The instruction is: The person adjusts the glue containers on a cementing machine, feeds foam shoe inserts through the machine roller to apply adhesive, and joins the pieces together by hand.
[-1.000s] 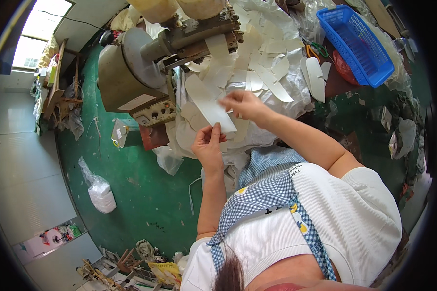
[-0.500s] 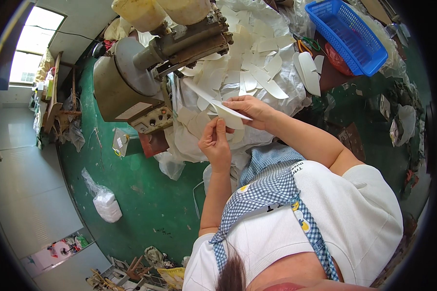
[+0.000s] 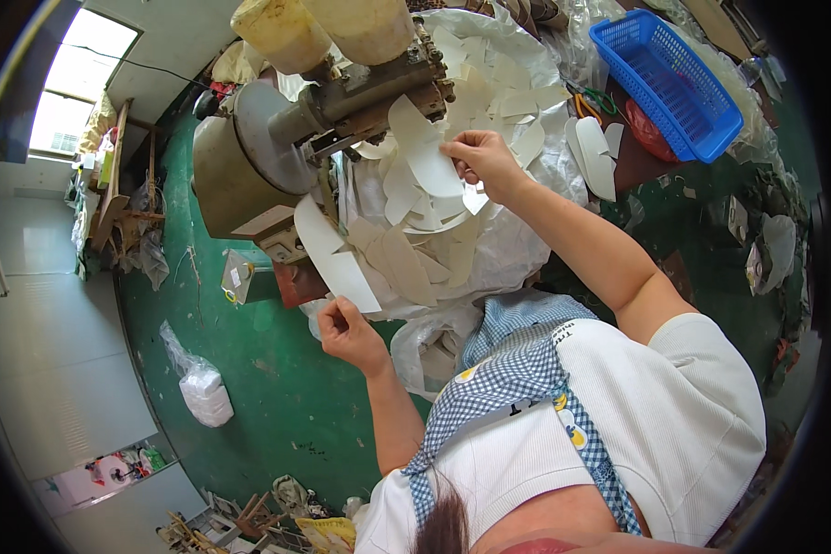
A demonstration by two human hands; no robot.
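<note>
My left hand [image 3: 353, 340] pinches the lower end of a thin white notched cut piece [image 3: 328, 256], which slants up in front of the machine's base. Farther right and higher, my right hand [image 3: 491, 164] grips the edge of a second white cut piece [image 3: 422, 148] with a rounded end. That one is held over a heap of similar off-white pieces [image 3: 402, 263] lying on a white plastic sheet [image 3: 517, 245]. The two held pieces are well apart from each other. What the pieces are made of I cannot tell.
A greenish machine [image 3: 226, 175] with a round disc and two yellowed pots [image 3: 282, 35] stands at the left of the heap. To the right lie a few stacked pieces [image 3: 596, 157], orange-handled scissors [image 3: 584, 104] and a blue plastic basket [image 3: 669, 83]. A wrapped white bundle [image 3: 205, 395] rests on the green floor.
The white pieces held together between both hands are now separated. My left hand has moved left and down with one, while my right hand has moved up and slightly right with the other.
</note>
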